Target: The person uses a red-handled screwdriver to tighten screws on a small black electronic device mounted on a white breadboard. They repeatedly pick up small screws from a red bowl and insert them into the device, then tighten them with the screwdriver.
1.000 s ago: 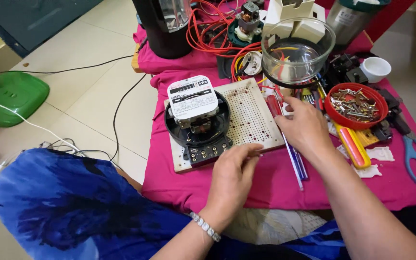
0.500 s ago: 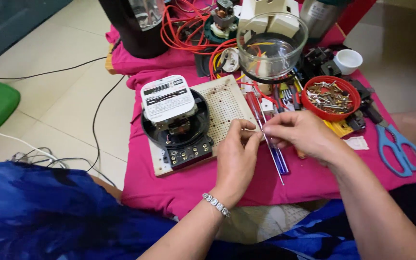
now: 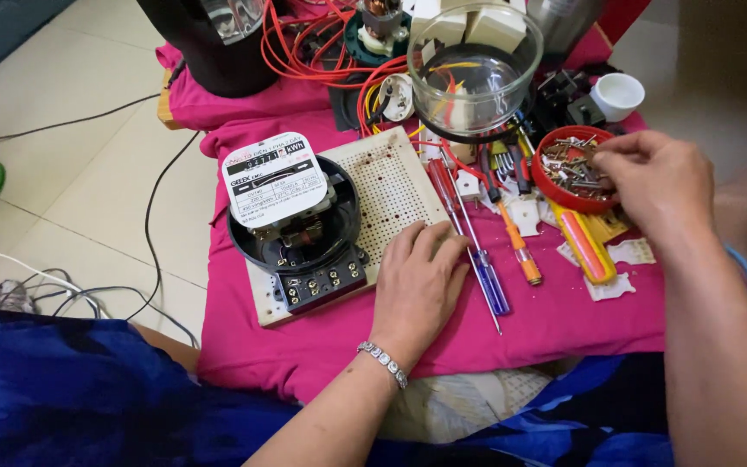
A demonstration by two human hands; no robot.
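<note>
- Fingers of the right hand point(image 3: 650, 177) pinch closed inside the red screw bowl point(image 3: 574, 169); whether they grip anything, I cannot tell.
- Left hand point(image 3: 417, 281) lies flat, fingers spread, holding nothing, on the perforated board point(image 3: 391, 186).
- Bowl might tip, spilling screws.

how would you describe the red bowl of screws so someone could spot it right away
Start at the pink cloth and find the clear glass jar at its far edge. Just right of the jar, under the right hand, sits the red bowl. It is the only round red dish, heaped with metal screws; the white cup beside it looks empty.
</note>
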